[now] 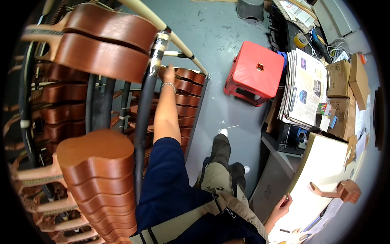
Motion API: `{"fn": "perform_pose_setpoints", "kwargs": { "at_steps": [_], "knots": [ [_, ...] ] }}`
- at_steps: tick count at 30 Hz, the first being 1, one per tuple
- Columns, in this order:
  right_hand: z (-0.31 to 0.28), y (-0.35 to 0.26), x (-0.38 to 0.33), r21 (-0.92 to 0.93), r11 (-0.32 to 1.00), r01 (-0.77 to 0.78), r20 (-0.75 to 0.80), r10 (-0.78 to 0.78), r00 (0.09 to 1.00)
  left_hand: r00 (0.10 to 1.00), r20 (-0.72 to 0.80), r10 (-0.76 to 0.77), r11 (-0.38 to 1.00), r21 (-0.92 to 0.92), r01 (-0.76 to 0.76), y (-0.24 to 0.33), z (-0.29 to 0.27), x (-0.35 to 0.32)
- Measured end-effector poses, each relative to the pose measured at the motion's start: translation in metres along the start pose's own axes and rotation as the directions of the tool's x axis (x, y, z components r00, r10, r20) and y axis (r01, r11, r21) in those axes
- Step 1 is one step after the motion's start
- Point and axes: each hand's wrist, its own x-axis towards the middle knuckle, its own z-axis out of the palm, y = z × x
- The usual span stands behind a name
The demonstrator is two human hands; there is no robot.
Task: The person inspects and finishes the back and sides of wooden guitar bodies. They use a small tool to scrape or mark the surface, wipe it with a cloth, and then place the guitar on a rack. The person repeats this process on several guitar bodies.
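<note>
My left arm reaches forward beside the rack's dark post [143, 122]. At its end, my left hand [167, 74] is by the tape-wrapped top of that post, next to a row of brown ukulele bodies [189, 99]. Its fingers are mostly hidden, so I cannot tell what they grip. Two larger-looking bodies [101, 57] lie close by on the rack's upper level, with a stack of glossy brown bodies [97, 162] nearer me. My right hand [281, 207] is at the white tabletop's edge [308, 171], fingers loosely bent and apart, with nothing visible in them.
A red plastic stool [256, 69] stands on the grey floor ahead, and a grey stool [250, 10] farther off. To the right are stacked newspapers [302, 89], cardboard boxes [339, 77], yellow tape [300, 40] and a small brown ukulele-shaped piece [348, 191] on the tabletop.
</note>
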Motion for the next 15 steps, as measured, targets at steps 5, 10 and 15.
{"fn": "perform_pose_setpoints", "kwargs": {
  "at_steps": [5,10,15],
  "knots": [
    [-0.001,-0.027,0.01,-0.066,0.996,-0.064,0.105,0.07,0.992,0.97,0.021,-0.241,0.967,-0.074,0.242,-0.055,0.03,0.084],
    [0.019,-0.034,0.022,-0.018,0.996,-0.082,0.167,0.084,0.982,0.934,0.057,-0.352,0.865,-0.362,0.348,-0.073,0.036,0.093],
    [0.031,-0.051,0.027,-0.014,1.0,0.005,0.243,-0.001,0.97,0.974,0.181,-0.138,0.688,-0.69,0.225,-0.058,0.058,0.032]
  ]
}}
